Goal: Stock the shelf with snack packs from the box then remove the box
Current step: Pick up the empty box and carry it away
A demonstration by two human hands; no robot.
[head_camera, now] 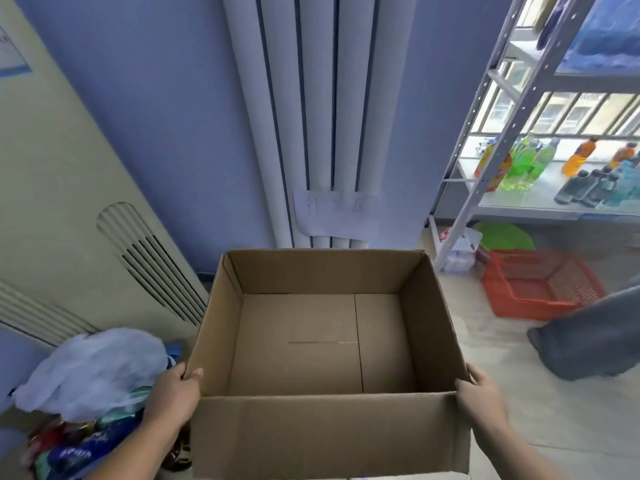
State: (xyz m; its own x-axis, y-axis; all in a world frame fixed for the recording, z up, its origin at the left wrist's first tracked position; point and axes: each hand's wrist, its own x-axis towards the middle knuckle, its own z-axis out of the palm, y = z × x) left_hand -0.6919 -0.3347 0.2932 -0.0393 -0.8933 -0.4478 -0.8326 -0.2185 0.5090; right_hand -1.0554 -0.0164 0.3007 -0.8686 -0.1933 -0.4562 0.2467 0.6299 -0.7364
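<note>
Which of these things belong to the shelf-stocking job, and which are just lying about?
Part of the job: the empty cardboard box, gripped at its near corners by the left hand and right hand; the metal shelf.

Lying about: red basket on the floor; white plastic bag; standing air conditioner; drink bottles on the shelf.

The place is a small shop or stockroom. A metal shelf rack [536, 209] holds rows of drink bottles [523, 161]. A red shopping basket [540, 289] sits on the floor [519, 403] beside it. Packaged snacks [69, 452] lie heaped at lower left.
</note>
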